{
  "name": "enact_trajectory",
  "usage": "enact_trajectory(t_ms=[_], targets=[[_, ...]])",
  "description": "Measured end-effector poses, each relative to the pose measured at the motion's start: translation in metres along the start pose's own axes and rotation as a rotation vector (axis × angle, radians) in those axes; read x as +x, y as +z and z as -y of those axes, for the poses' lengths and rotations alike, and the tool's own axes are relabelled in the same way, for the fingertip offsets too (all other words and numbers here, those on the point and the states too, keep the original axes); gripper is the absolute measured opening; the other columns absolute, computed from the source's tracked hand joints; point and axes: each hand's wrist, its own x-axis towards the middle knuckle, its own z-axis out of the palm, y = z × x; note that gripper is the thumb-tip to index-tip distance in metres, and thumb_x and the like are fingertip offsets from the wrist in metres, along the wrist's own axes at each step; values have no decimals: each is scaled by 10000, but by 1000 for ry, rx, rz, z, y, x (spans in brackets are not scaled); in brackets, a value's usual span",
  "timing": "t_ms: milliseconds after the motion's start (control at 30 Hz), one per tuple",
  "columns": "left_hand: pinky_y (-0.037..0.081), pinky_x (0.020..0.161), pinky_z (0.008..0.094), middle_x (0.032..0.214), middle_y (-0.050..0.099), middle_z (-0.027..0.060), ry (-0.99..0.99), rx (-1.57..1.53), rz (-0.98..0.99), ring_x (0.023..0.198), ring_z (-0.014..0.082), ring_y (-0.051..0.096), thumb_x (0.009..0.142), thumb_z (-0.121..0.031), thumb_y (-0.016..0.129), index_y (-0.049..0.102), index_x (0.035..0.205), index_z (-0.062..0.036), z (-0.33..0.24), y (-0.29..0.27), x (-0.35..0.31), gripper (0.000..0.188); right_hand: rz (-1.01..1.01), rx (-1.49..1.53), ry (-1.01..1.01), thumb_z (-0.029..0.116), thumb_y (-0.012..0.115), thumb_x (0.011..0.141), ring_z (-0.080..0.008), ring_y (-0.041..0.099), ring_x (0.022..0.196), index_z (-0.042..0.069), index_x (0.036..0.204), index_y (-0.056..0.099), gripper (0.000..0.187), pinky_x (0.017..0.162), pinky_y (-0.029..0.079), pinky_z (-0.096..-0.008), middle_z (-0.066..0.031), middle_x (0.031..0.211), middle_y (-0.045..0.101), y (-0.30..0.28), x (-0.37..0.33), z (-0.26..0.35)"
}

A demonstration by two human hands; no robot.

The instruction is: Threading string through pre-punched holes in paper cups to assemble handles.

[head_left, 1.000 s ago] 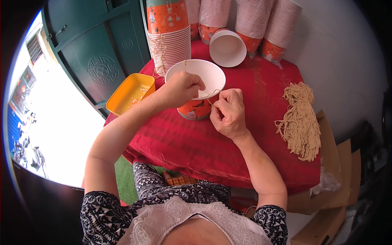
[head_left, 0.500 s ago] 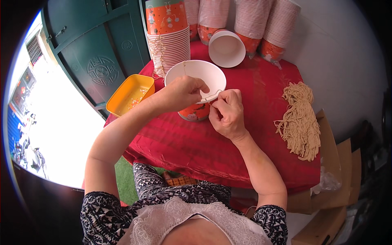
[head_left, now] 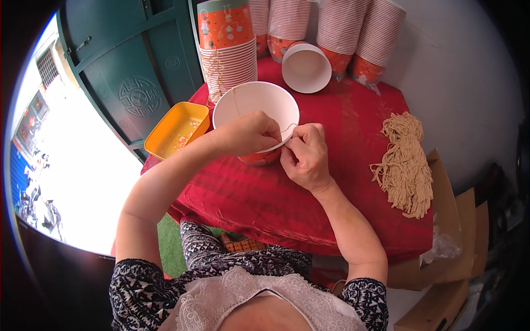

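Note:
A paper bucket (head_left: 259, 99), white inside and orange printed outside, stands in front of me on the red tablecloth, its mouth tilted slightly my way. Down its inner far wall runs a thin beige cord (head_left: 236, 102), and a curl of cord also shows at the near right rim. My left hand (head_left: 254, 132) reaches over the near rim with fingers closed in a pinch at that cord, fingertips just inside the bucket. Outside the rim, my right hand (head_left: 306, 156) is closed with thumb and forefinger pinched at the cord close to the wall. The fingers partly hide the cord.
Behind stands a tall stack of matching buckets (head_left: 228, 60) with cords hanging down it. One bucket (head_left: 307, 67) lies on its side before bagged stacks (head_left: 342, 27). A yellow tray (head_left: 165, 124) sits left, a beige cord bundle (head_left: 406, 165) right. Cardboard boxes (head_left: 447, 204) flank the table.
The bucket has shifted a little left and tipped slightly toward me. My left hand's fingers have come nearer the right hand at the rim.

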Motion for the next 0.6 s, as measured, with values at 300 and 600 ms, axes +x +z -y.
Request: enact_trajectory(t_ms=[300,600], targets=[[519,639,432,719,672,160,-18,163,-261,686,351,657,794,-97,607,674,786,-21,-7,24,-4,102,121,114,89,-16,676,706,-253,597,539,53,782,537,173,481,477,-358,-73,613,557,-14,-1,-12],[503,642,456,721,623,156,48,397,-327,719,365,636,769,-59,592,562,800,-19,-23,36,-5,59,268,82,-95,-8,669,719,-245,617,569,44,839,578,159,493,496,-346,-78,647,589,-30,12,-22]])
